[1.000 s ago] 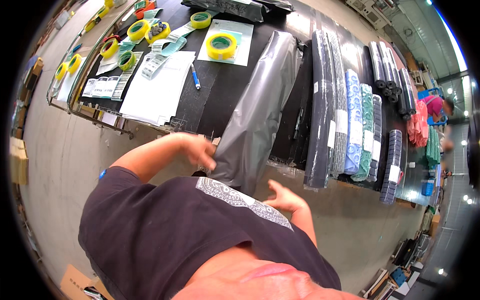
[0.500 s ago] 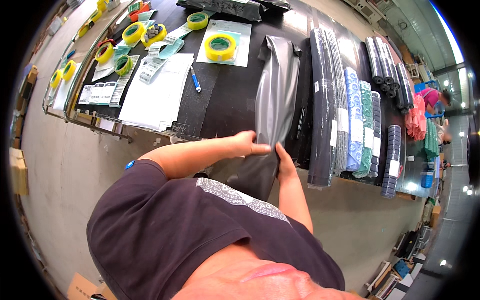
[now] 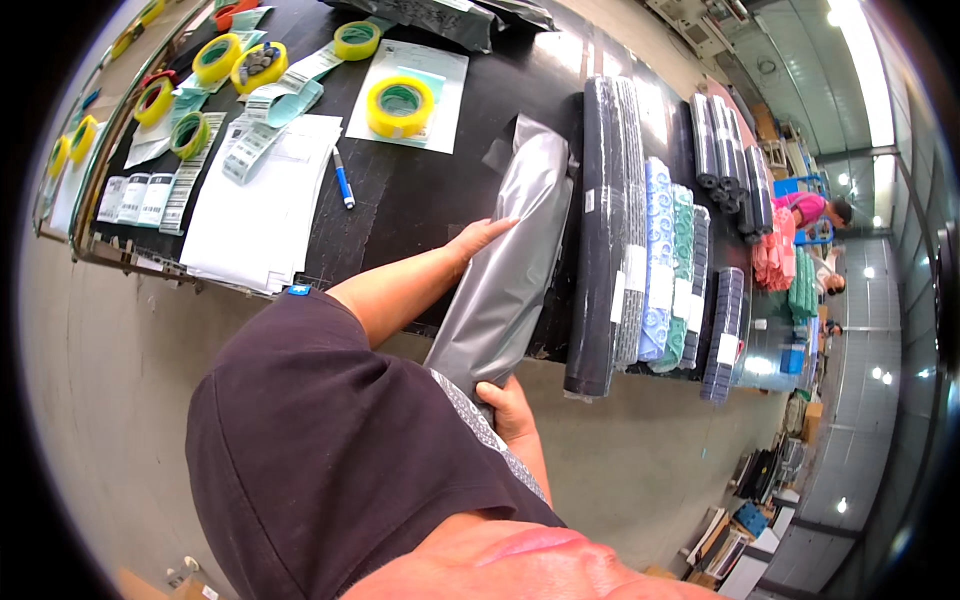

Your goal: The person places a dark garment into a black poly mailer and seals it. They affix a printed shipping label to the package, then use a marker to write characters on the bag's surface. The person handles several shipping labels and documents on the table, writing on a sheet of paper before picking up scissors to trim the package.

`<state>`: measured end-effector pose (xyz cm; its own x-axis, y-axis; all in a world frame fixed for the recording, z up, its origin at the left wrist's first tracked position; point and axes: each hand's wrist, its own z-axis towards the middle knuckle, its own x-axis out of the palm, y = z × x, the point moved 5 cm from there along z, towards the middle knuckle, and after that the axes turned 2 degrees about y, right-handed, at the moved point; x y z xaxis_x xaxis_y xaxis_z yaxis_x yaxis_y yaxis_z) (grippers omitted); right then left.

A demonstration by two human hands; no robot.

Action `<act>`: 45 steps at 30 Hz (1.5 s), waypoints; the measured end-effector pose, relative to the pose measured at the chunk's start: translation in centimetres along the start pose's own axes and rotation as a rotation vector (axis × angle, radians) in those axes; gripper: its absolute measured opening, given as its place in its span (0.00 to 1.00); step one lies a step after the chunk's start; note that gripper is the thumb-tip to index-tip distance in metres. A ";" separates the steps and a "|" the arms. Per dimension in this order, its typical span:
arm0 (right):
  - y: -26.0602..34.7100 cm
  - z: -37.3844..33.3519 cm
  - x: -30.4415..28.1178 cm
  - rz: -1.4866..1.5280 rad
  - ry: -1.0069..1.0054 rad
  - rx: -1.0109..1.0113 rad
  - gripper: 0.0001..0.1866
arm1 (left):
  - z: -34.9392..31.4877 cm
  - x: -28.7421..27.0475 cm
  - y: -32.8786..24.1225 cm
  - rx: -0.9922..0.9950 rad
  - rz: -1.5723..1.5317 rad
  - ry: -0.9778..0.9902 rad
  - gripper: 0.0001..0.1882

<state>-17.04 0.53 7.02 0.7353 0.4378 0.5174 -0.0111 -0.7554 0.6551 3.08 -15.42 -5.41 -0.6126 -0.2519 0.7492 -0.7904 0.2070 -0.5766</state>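
Observation:
A long silver-grey plastic bag slants from the black table top down toward my waist, its near end over the table's edge. It bulges lengthwise around something I cannot see. My left hand grips the bag's left side about midway, one digit laid across the top and the other fingers hidden. Lower down, my right hand is closed around the near end, thumb uppermost. Just right of the bag lies a long dark wrapped roll, apart from both hands.
Left on the table are white papers, a blue-and-white pen and several yellow tape rolls, one on a white sheet. Patterned rolls line the right side. Dark plastic packages lie at the back. A person stands far right.
My left hand has moved up the bag, while my right hand has come down to its near end. The bag has drawn nearer to me and now slants more.

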 end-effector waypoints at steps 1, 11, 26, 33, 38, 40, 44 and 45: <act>0.3 -0.5 -0.7 -0.065 -0.044 -0.019 0.49 | -1.2 2.3 -0.7 -0.004 0.026 0.061 0.34; -0.3 -7.3 -5.9 -0.130 -0.124 -0.120 0.52 | 10.6 11.1 -29.2 0.349 -0.124 0.190 0.36; -9.2 -1.2 -9.5 0.052 -0.264 0.224 0.30 | -16.9 0.1 2.4 -0.535 0.446 0.066 0.32; 2.3 6.3 -5.5 0.074 -0.133 -0.145 0.16 | -15.8 4.9 2.3 -0.226 0.415 -0.092 0.21; -5.2 0.4 -9.1 -0.263 -0.356 0.229 0.36 | -22.8 -2.2 8.8 -0.405 0.189 -0.389 0.15; -4.1 -0.2 -9.2 -0.320 -0.271 0.044 0.34 | -23.8 0.5 6.3 -0.411 0.288 -0.310 0.15; -6.3 0.9 -11.7 -0.462 -0.305 0.007 0.11 | -25.1 -1.9 8.1 -0.232 0.604 -0.379 0.10; -6.1 0.6 -12.2 -0.462 -0.329 -0.055 0.11 | -25.8 -2.1 7.7 -0.159 0.613 -0.395 0.11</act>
<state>-25.52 -0.52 -3.61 0.8443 0.5355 -0.0226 0.3331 -0.4913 0.8048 -1.51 11.11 -2.99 -0.9246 -0.3620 0.1184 -0.3132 0.5459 -0.7771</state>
